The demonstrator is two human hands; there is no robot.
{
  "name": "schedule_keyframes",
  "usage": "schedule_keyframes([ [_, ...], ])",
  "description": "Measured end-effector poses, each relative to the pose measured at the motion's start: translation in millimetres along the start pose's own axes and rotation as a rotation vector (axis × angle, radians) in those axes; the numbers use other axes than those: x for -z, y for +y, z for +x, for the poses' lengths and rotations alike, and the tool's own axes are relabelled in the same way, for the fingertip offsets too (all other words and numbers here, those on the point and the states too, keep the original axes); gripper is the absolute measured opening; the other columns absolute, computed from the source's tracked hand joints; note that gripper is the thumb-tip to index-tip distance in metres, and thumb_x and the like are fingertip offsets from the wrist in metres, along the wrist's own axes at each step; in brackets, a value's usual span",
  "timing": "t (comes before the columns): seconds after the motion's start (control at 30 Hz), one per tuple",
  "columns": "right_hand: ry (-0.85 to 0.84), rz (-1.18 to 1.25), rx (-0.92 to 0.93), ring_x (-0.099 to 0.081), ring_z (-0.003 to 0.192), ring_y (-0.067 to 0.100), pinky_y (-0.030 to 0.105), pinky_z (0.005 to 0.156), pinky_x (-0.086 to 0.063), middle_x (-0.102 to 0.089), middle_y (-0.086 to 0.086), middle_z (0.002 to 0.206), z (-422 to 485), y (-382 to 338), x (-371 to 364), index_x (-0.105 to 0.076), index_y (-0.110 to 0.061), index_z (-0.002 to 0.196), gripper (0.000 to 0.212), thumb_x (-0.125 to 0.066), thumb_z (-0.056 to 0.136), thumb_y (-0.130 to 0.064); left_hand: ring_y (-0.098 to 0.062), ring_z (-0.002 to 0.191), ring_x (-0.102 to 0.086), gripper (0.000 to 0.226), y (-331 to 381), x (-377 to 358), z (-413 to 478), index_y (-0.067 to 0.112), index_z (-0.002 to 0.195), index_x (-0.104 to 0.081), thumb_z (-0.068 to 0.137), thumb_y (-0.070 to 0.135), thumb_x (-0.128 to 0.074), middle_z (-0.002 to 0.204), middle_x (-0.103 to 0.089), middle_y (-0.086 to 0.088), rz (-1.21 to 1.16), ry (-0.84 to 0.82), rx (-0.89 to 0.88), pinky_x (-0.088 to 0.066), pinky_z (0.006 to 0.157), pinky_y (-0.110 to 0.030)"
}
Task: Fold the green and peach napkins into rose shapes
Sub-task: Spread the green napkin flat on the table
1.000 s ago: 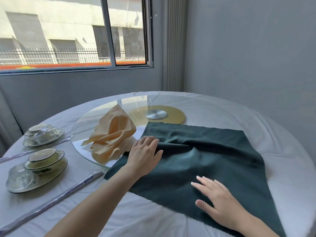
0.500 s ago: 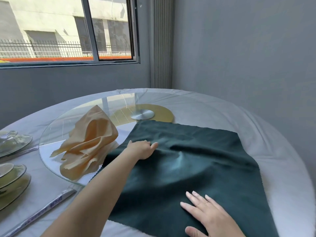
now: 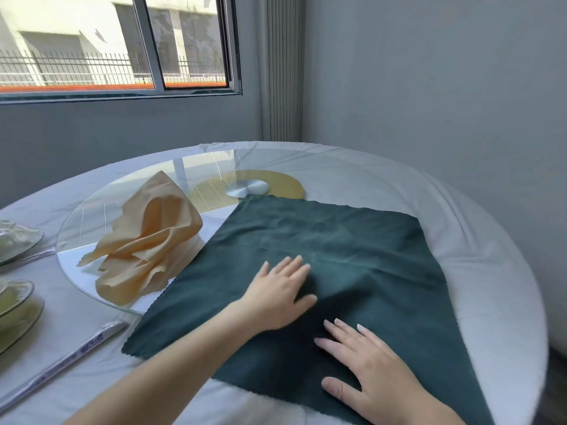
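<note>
Far left: stacked glass plates (image 3: pixel 15 305) at table (image 3: pixel 460 225) edge; wrapped chopsticks (image 3: pixel 61 366) lying diagonal just beside them; peach napkin (image 3: pixel 147 243) crumpled, loosely heaped on glass turntable (image 3: pixel 101 204); green napkin (image 3: pixel 337 262) spread flat, unfolded, far corner over turntable, rest on white tablecloth; left hand (image 3: pixel 277 297) palm down, fingers straight, pressing napkin middle; right hand (image 3: pixel 372 369) flat, fingers spread, resting on near part of green napkin; neither hand grasping.

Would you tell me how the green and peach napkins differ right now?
The green napkin lies spread flat; the peach napkin sits crumpled. The left hand and right hand rest on the green napkin; no hand touches the peach napkin. Both have zigzag-cut edges.
</note>
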State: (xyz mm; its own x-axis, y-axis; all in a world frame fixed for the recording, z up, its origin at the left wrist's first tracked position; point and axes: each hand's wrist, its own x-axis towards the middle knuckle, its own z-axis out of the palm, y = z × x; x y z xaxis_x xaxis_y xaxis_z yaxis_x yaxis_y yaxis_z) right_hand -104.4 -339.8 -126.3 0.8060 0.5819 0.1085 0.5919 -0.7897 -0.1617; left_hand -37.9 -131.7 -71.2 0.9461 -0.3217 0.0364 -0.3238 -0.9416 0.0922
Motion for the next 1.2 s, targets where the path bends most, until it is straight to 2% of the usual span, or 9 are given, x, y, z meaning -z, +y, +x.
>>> schedule_keyframes([
  [0.1, -0.035, 0.003, -0.045, -0.034, 0.132, -0.001, 0.022, 0.104, -0.023, -0.044, -0.016, 0.141, -1.3, -4.6, 7.4, -0.043, -0.042, 0.131, 0.057, -0.019, 0.089, -0.07, -0.016, 0.146, 0.001, 0.068, 16.6, -9.0, -30.5, 0.024, 0.15, -0.011, 0.094, 0.054, -0.036, 0.159, -0.001, 0.002, 0.027, -0.044, -0.047, -0.005, 0.117, -0.043],
  [0.23, 0.013, 0.122, 0.026, 0.002, 0.138, -0.009, 0.012, 0.11, 0.01, -0.008, -0.019, 0.153, -1.2, -3.3, 10.7, -0.028, -0.04, 0.142, 0.083, -0.003, 0.073, -0.078, -0.017, 0.146, 0.005, 0.07, 26.0, -15.5, -61.4, 0.025, 0.15, -0.008, 0.094, 0.054, -0.037, 0.159, 0.002, 0.002, 0.059, -0.037, -0.105, 0.0, 0.117, -0.041],
  [0.4, -0.057, 0.157, 0.004, -0.001, 0.134, -0.013, 0.009, 0.109, 0.004, -0.016, -0.016, 0.154, -18.8, 9.9, 23.5, -0.033, -0.038, 0.141, 0.081, -0.021, 0.071, -0.079, -0.014, 0.145, -0.007, 0.067, 32.1, -22.9, -93.1, 0.026, 0.147, -0.023, 0.091, 0.058, -0.041, 0.158, -0.009, 0.004, -0.014, -0.124, -0.203, -0.011, 0.116, -0.032],
  [0.57, -0.141, 0.225, -0.038, 0.008, 0.124, -0.029, 0.002, 0.104, 0.006, -0.008, -0.032, 0.144, -67.0, 28.3, 43.0, -0.031, -0.046, 0.136, 0.094, -0.025, 0.056, -0.093, -0.015, 0.142, -0.019, 0.073, 34.9, -24.2, -98.5, 0.03, 0.142, -0.037, 0.08, 0.063, -0.057, 0.153, -0.027, 0.009, -0.112, -0.12, -0.226, -0.021, 0.113, -0.028],
  [0.73, -0.183, 0.249, -0.065, 0.013, 0.114, -0.037, -0.004, 0.097, 0.01, 0.001, -0.041, 0.135, -92.3, 32.4, 50.4, -0.028, -0.049, 0.135, 0.093, -0.043, 0.053, -0.089, -0.013, 0.131, -0.039, 0.053, 46.3, -27.0, -96.8, 0.031, 0.123, -0.06, 0.079, 0.058, -0.055, 0.14, -0.048, 0.01, -0.2, -0.038, -0.288, -0.034, 0.102, -0.025],
  [0.87, -0.168, 0.257, -0.099, 0.004, 0.12, -0.032, -0.002, 0.101, 0.002, -0.006, -0.039, 0.136, -100.1, 36.2, 50.2, -0.033, -0.046, 0.135, 0.079, -0.055, 0.065, -0.076, -0.014, 0.099, -0.062, 0.04, 53.8, -30.5, -101.4, 0.026, 0.092, -0.07, 0.084, 0.048, -0.038, 0.103, -0.068, 0.011, -0.212, 0.129, -0.309, -0.051, 0.078, -0.029],
  [0.93, -0.152, 0.255, -0.137, -0.008, 0.128, -0.022, 0.006, 0.106, -0.009, -0.013, -0.038, 0.137, -104.6, 39.2, 51.4, -0.037, -0.046, 0.134, 0.064, -0.064, 0.077, -0.054, -0.021, 0.08, -0.061, 0.043, 57.5, -31.5, -101.8, 0.021, 0.089, -0.063, 0.086, 0.046, -0.029, 0.086, -0.068, 0.006, -0.186, 0.192, -0.296, -0.048, 0.065, -0.029],
  [1.03, -0.082, 0.226, -0.183, -0.028, 0.125, -0.016, 0.007, 0.103, -0.022, -0.03, -0.036, 0.132, -110.8, 47.4, 57.5, -0.045, -0.044, 0.129, 0.058, -0.06, 0.078, -0.019, -0.025, 0.071, -0.056, 0.037, 58.7, -28.2, -103.4, 0.018, 0.093, -0.056, 0.089, 0.044, -0.029, 0.078, -0.065, 0.001, -0.231, 0.25, -0.207, -0.039, 0.06, -0.03],
  [1.2, 0.317, 0.432, -0.347, -0.061, 0.086, -0.004, 0.009, 0.078, -0.042, -0.069, -0.026, 0.083, -119.5, 65.1, 73.7, -0.068, -0.045, 0.074, 0.051, -0.066, 0.078, 0.005, -0.025, 0.071, -0.055, 0.02, 61.0, -20.9, -113.2, 0.018, 0.092, -0.053, 0.095, 0.033, -0.04, 0.077, -0.062, 0.004, -0.341, 0.224, -0.121, -0.044, 0.064, -0.034],
])
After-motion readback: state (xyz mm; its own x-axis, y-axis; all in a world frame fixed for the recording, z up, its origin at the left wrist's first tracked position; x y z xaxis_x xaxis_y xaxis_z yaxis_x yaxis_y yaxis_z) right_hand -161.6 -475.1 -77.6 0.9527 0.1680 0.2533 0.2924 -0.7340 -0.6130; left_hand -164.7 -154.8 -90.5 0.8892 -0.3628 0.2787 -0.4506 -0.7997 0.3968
